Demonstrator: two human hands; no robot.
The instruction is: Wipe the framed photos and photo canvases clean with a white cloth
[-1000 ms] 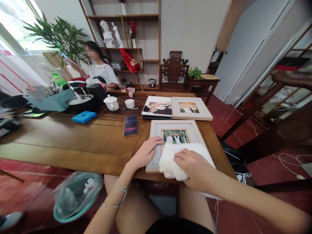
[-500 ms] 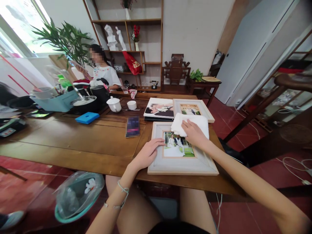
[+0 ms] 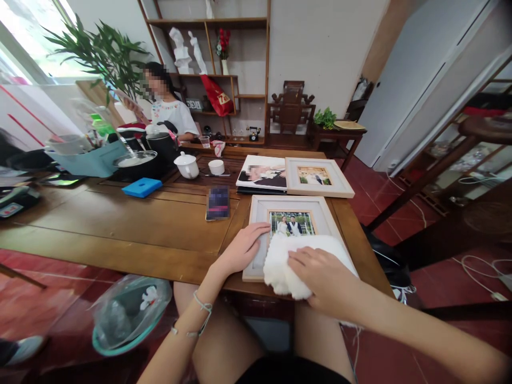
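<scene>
A light wooden photo frame point(image 3: 320, 209) lies flat near the table's front edge, with a picture of two people point(image 3: 294, 224) inside. My left hand point(image 3: 243, 248) rests on its left side, fingers stretched out flat toward the picture. Over the lower right part of the frame, my right hand point(image 3: 320, 274) grips a folded white cloth point(image 3: 279, 262) and presses it down. The cloth covers the bottom of the picture and hangs past the frame's front edge.
Behind lie a second photo frame point(image 3: 344, 185) and a photo print point(image 3: 256, 178). A phone point(image 3: 218, 202), blue block point(image 3: 142, 186), lidded white cup point(image 3: 186, 165) and blue bin point(image 3: 90, 160) stand leftward. A lined wastebasket point(image 3: 132, 320) is below. Across sits a person point(image 3: 172, 114).
My right hand has pulled the white cloth from the frame's top right corner toward me, down to its front edge. My left hand stays on the left side.
</scene>
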